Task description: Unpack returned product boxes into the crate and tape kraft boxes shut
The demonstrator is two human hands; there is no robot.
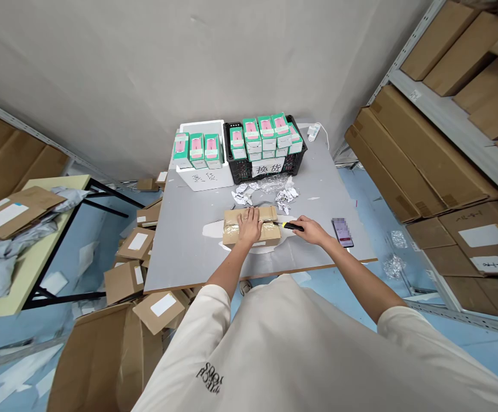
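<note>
A small brown cardboard parcel wrapped with clear tape lies on the grey table. My left hand rests flat on top of it, fingers spread, a ring on one finger. My right hand is closed around a yellow and black utility knife, whose tip touches the parcel's right end.
A phone lies to the right of my right hand. Behind the parcel are crumpled paper scraps, a white foam box and a black crate of green-and-pink boxes. Cardboard parcels pile on the floor at left; shelves of cartons stand right.
</note>
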